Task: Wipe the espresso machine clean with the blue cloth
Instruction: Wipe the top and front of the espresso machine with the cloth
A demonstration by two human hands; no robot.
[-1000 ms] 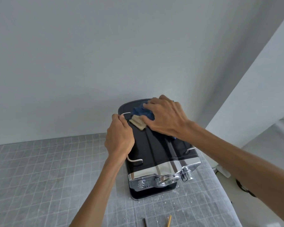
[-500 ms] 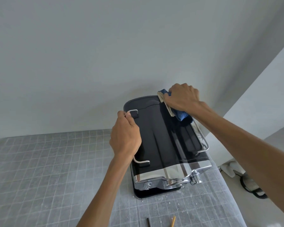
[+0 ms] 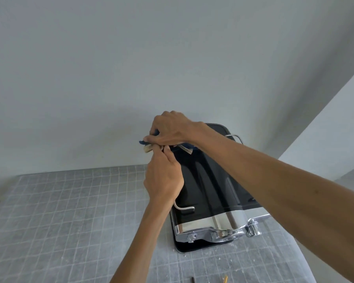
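gripping blue cloth (image 3: 145, 142), both hands (image 3: 168, 129); no legible writing

Machine (image 3: 208, 186) glossy black top, chrome front; cloth (image 3: 185, 147) blue fabric; mat (image 3: 70, 211) matt grey, gridded.

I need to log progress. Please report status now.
Both hands, right hand and left hand, pinch cloth at machine back-left corner. Nothing blocking.

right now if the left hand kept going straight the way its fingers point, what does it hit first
The left hand points up and away; its fingertips already meet the blue cloth held under the right hand. Beyond that, probably the wall, though depth is unclear.
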